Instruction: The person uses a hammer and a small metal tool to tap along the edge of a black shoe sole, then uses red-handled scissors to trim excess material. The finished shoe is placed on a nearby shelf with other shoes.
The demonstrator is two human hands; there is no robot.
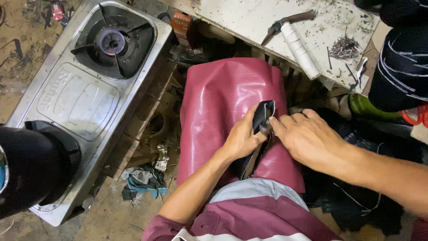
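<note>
Striped maroon-and-grey shirt (249, 214) fills the bottom edge. Above it, the left hand (243, 138) closes around a folded black piece (263, 116), resting on a maroon sheet (223, 98) draped over the lap. The right hand (307, 138) pinches the piece's edge with its fingertips; what passes between them is hard to make out. Rags (142, 180) litter the dirt floor at left beside a steel gas stove (84, 98), one burner lit, the near one hidden under a dark pot (26, 169). Beyond, a scuffed white board (263, 18) carries pliers (285, 22), a white roll (301, 49) and nails (345, 47), leaving little room.
</note>
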